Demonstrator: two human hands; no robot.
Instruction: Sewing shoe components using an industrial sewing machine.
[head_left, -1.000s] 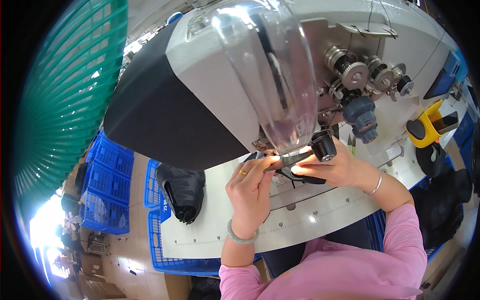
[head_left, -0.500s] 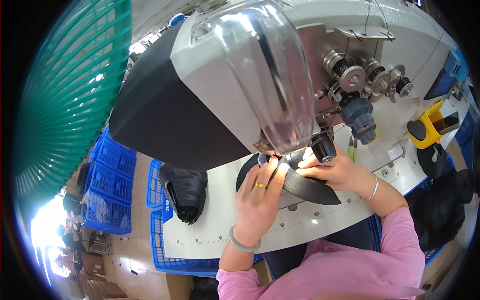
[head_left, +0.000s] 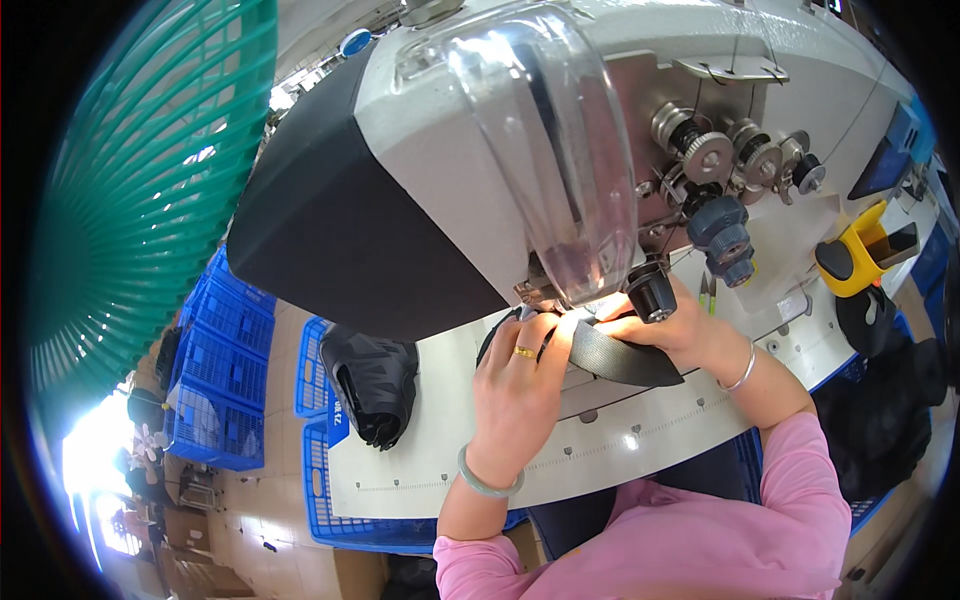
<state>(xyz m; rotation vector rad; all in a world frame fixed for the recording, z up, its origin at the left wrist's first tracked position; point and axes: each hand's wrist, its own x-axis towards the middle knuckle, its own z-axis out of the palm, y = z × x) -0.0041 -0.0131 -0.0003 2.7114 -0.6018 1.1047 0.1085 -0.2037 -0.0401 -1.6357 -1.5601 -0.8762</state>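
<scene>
A dark grey webbing strap runs under the head of a white sewing machine, its loose end hanging towards me on the right. My left hand, with a gold ring, has its fingers bent and pressed on the strap and the black material beside it, close to the needle area. From the right, my right hand pinches the strap between thumb and fingers, partly behind a black knob. The machine head and my fingers hide the needle and the stitching spot.
A folded black item lies on the white table at left. Blue crates stand on the floor beyond. A green fan rises at far left. At right are green-handled snips, a yellow holder and black goods.
The strap has shifted slightly inward at the machine, and less of it shows between my hands. My left fingers have edged right, nearer the right hand. The view has moved a little.
</scene>
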